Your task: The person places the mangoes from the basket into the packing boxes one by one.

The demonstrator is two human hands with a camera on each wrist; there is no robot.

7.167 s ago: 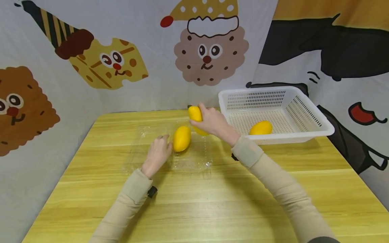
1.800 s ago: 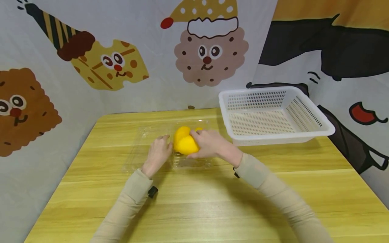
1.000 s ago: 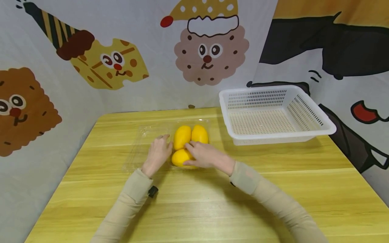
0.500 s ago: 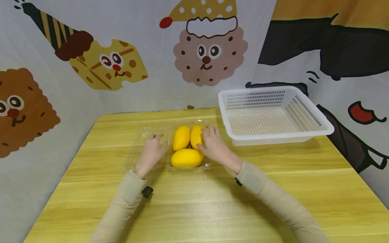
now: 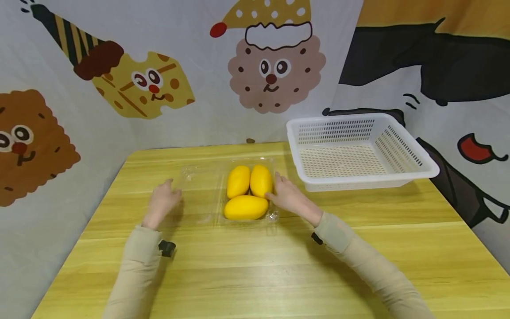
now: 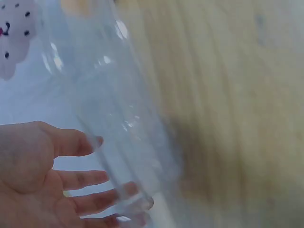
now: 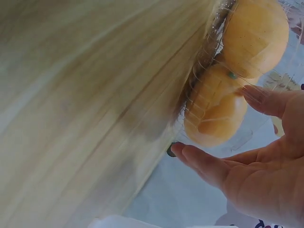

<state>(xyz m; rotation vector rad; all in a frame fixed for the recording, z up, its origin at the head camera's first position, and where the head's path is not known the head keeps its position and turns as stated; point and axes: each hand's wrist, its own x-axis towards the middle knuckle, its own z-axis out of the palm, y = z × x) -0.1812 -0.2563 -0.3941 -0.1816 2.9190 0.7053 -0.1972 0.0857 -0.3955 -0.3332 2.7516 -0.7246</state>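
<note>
While three yellow mangoes (image 5: 246, 208) lie in the right half of our clear plastic clamshell box (image 5: 273, 215), we have our right hand (image 5: 292, 198) beside them, its fingers loose and gripping nothing. Our left hand (image 5: 161, 203), loose too, is at the lid's (image 5: 198, 195) left edge. A white basket (image 5: 370, 180) stands nearby.

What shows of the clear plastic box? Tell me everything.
The box looks like thin, see-through plastic, with glints and ridges. It sits open on the table: the lid is folded out to the left, while the right half holds three mangoes, two side by side behind one lying crosswise. Fingers of the left hand show through the lid's edge; the right hand is at the box's right side. Exact contact is hard to tell.
</note>
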